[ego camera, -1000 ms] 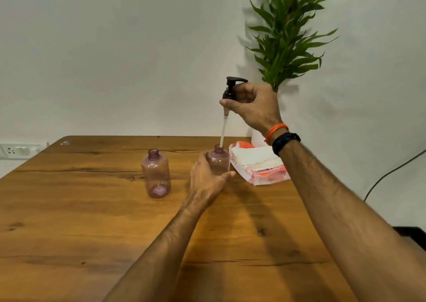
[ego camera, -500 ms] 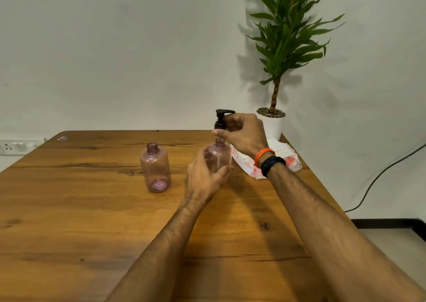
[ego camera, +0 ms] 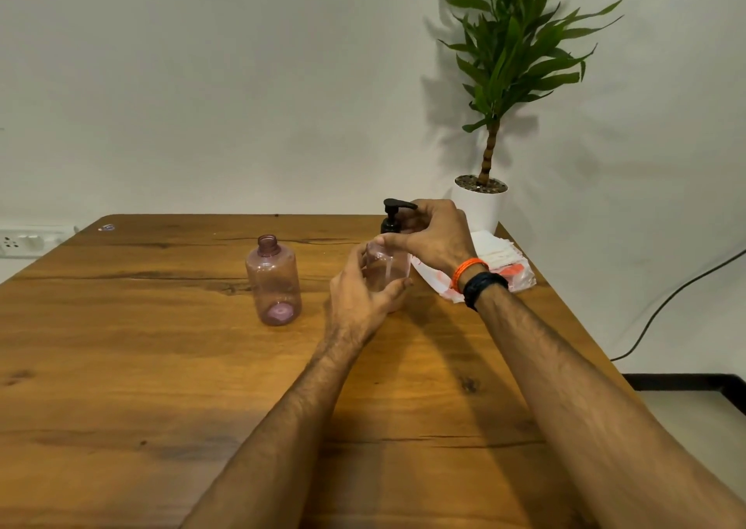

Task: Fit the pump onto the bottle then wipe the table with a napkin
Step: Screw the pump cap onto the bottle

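Pump (ego camera: 393, 217) on bottle (ego camera: 385, 267), right hand (ego camera: 438, 238) grip above, left hand (ego camera: 359, 298) around

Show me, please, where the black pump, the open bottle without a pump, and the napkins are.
black pump (ego camera: 392, 217): head view, on its neck.
open bottle (ego camera: 274, 282): head view, mid body.
napkins (ego camera: 498, 250): head view, top of the white stack.

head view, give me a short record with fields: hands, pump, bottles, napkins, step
left hand: left hand holds the held bottle upright on the table
right hand: right hand grips the pump at the bottle's neck
pump: black, on top of the held bottle
spare bottle: spare bottle upright, open, left of the hands
napkins: napkins stacked on the right side of the table, untouched
step: fitting the pump; wiping not begun
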### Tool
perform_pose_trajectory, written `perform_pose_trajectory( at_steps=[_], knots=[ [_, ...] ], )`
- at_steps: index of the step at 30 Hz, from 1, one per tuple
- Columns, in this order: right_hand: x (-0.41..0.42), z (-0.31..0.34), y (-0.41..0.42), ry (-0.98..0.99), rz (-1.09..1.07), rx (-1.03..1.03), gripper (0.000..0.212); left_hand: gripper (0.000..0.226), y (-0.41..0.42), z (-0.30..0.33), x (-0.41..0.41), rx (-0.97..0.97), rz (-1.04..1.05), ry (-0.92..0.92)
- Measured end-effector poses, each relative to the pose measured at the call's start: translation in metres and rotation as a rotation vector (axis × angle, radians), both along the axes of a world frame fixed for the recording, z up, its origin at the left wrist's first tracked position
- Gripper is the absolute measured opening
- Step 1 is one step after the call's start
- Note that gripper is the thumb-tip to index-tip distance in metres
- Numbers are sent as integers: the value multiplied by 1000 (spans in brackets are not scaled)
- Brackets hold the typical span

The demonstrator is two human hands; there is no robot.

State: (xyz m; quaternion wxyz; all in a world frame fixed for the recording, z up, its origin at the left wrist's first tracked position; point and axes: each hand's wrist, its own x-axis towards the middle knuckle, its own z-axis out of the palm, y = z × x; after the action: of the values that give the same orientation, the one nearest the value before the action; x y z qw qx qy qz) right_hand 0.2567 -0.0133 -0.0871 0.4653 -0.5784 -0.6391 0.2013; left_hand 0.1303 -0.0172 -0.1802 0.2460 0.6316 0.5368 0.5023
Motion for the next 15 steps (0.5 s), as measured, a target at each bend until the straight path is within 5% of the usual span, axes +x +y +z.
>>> perform_pose_trajectory(
  at_steps=[6, 10, 15],
  knots=[
    [-3, -3, 3, -49, -72, 20, 51, 79, 2, -3, 1, -9, -10, -20],
    [3, 3, 1, -85, 73, -28, 63, 79, 1, 0, 1, -23, -8, -22],
    [11, 9, 3, -139, 167, -68, 47, 76, -1, 1, 1, -31, -16, -47]
  ],
)
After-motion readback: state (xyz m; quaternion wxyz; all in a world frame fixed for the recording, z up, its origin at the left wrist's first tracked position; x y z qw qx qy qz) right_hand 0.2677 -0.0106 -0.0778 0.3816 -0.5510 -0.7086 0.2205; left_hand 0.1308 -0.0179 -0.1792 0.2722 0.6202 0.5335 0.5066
